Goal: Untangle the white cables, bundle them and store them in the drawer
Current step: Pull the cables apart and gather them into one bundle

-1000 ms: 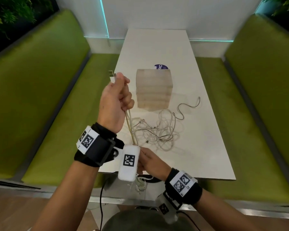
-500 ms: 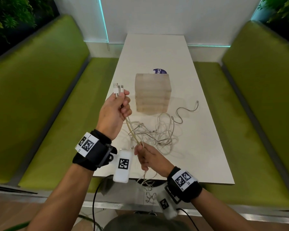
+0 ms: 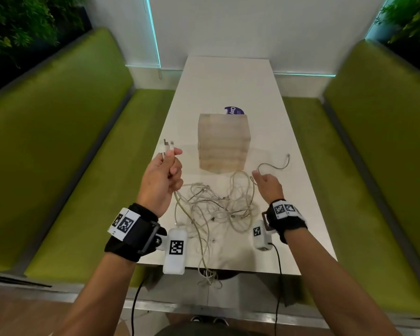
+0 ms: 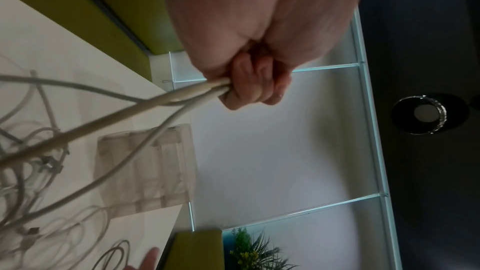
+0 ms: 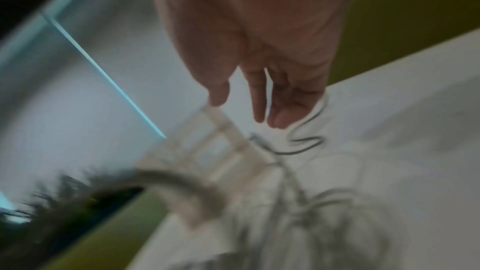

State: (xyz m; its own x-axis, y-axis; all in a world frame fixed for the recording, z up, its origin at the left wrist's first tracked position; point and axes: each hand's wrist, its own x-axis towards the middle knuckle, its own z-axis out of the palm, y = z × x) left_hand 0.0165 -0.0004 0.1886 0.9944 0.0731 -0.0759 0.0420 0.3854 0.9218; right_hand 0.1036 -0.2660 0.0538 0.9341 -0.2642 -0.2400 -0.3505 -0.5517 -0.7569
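Left hand (image 3: 163, 180) gripping white cables (image 3: 218, 204), right hand (image 3: 268, 184) relaxed, empty, above tangle

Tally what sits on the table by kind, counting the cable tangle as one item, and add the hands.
Cable tangle: 1
Drawer box: 1
Purple-labelled item behind the box: 1
Hands: 2, left hand gripping cable ends, right hand open
Total: 5

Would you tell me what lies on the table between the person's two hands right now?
In the head view, the tangle of white cables lies on the table between the left hand and the right hand.
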